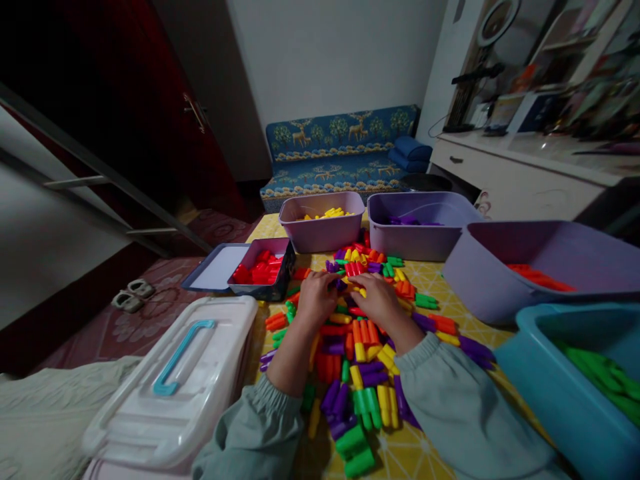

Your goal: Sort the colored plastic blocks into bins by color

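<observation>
Over the middle of a heap of tube-shaped plastic pieces, both of my hands are close together. My left hand (318,298) has its fingers curled inward by purple pieces; what lies between the fingertips is hidden. Facing it, my right hand (379,300) bends its fingers down, with a small yellow piece (362,292) at its thumb. A red piece (356,269) shows just beyond the fingertips. Around my wrists lie joined orange pieces (367,332), green pieces (367,408), purple pieces (336,403) and yellow pieces (388,405).
A lilac bin (323,233) with yellow pieces and a purple bin (417,241) line the far edge. On the right stand a bin (475,287) with orange-red pieces and a blue bin (545,373) with green ones. Leftward are a tin (260,291) of red pieces and a white lid (200,373).
</observation>
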Demonstrator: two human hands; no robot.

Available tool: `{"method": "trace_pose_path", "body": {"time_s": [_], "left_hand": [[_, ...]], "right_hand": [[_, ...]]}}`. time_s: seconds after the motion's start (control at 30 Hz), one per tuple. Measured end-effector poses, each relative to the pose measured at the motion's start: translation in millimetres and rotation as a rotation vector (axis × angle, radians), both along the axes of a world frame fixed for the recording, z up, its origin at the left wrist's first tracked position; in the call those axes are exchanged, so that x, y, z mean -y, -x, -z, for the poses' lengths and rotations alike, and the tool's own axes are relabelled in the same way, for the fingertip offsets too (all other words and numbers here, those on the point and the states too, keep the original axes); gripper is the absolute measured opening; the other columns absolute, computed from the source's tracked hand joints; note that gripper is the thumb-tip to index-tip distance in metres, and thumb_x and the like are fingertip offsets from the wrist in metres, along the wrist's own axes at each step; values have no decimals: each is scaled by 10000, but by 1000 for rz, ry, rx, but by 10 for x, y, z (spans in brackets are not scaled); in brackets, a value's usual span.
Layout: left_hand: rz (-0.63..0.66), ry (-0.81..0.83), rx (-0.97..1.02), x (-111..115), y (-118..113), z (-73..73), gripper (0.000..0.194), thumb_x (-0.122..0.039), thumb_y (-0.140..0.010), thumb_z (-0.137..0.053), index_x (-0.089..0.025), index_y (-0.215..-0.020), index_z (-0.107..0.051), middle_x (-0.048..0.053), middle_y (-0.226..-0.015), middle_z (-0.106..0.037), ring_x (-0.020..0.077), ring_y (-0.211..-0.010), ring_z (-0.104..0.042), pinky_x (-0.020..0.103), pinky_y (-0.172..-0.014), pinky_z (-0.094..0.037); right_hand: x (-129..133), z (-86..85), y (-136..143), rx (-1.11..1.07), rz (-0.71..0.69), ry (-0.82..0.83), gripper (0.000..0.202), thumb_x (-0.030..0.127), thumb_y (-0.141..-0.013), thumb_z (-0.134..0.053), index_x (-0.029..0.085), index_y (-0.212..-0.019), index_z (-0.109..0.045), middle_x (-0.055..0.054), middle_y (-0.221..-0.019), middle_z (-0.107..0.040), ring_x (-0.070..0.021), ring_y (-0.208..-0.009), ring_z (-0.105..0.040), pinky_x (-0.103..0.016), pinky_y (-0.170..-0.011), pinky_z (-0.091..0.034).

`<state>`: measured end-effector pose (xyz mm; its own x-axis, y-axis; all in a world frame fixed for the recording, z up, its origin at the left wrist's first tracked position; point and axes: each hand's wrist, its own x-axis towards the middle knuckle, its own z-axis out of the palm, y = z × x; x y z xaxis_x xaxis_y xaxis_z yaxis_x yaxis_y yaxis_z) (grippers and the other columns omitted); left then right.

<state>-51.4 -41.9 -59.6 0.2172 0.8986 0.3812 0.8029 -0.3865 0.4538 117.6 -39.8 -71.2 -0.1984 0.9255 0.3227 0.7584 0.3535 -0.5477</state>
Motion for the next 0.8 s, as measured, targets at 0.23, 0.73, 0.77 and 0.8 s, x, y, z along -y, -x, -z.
{"method": "trace_pose_path", "body": {"time_s": [0.23, 0.73, 0.77, 0.8], "left_hand": [[4, 47, -15, 31, -43, -32, 378, -98, -732, -554, -175, -1053, -737, 95, -919, -749, 241, -871, -652, 338, -824, -476], [45, 114, 806, 13, -86, -1, 314, -355, -866, -585, -159, -1080, -704, 97, -1040, -735, 210, -941, -686, 305, -830, -532], [79, 145, 872, 13, -97, -3, 350, -388, -845, -617, -152, -1091, -696, 102, -1037, -735, 211, -925, -689, 304, -816, -540], [110, 177, 921, 10, -105, 1, 377, -408, -816, -653, -145, -1083, -694, 104, -1019, -737, 210, -900, -694, 302, -798, -549]], "right_hand": [[72, -67, 32, 269, -12, 30, 388, 170, -781, -582, 163, -1154, -685, -136, -1068, -634, -284, -1074, -531, -371, -950, -422], [4, -110, 24, -418, 71, -15, 182, 278, -812, -612, 221, -979, -656, -36, -947, -720, -195, -839, -661, -304, -763, -491], [4, -127, 30, -493, 47, -25, 199, 293, -814, -608, 213, -990, -658, -42, -962, -720, -196, -855, -664, -307, -775, -499], [7, -145, 40, -556, 20, -25, 211, 304, -811, -609, 203, -990, -661, -50, -968, -719, -197, -863, -666, -308, -783, -505]]}}
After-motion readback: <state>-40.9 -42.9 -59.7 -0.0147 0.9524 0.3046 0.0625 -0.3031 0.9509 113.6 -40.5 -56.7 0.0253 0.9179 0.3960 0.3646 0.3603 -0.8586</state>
